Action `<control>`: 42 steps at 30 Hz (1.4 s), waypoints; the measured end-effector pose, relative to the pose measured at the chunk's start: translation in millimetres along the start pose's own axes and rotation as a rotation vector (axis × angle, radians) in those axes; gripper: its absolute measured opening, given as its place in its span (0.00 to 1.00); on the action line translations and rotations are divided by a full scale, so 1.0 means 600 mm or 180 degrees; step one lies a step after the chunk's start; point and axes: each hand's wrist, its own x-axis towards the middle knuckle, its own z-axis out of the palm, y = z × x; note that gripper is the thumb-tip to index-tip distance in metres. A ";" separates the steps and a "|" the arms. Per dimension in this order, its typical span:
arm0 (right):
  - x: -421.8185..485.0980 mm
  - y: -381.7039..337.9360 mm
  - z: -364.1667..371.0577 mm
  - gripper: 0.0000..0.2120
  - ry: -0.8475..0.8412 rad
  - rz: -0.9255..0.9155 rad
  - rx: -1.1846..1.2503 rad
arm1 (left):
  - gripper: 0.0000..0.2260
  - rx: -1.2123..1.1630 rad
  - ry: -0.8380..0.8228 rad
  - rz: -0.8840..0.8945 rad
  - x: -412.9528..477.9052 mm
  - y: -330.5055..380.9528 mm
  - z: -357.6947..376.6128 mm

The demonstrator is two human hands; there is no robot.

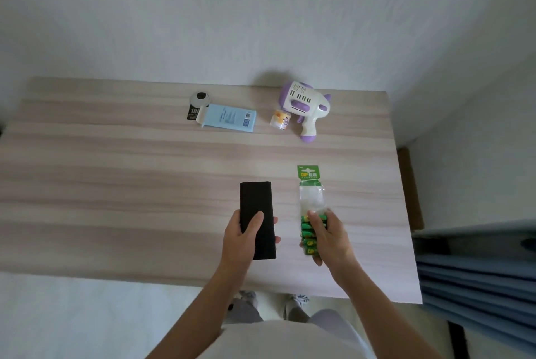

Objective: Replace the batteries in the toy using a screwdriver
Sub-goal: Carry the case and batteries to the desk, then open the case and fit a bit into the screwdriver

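A white and purple toy gun (305,106) lies at the far right of the wooden table (116,173). Beside its handle stands a small white and yellow bottle (280,119). My left hand (242,238) grips a flat black case (257,213) near the table's front, thumb across its top. My right hand (327,238) holds the lower end of a green battery pack (311,199), fingers curled round the row of green batteries. The pack's clear plastic and green header card point away from me. No screwdriver is visible.
A light blue box (229,118) lies at the back middle, with a small black and white round item (199,100) on a black card behind it. The wall runs along the table's far edge. Blue slats (478,277) stand at the right. My feet show under the front edge.
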 end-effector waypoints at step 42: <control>0.118 0.138 0.141 0.21 0.1399 -0.0713 -0.2197 | 0.11 0.0409 -0.0160 -0.0326 0.129 -0.047 -0.129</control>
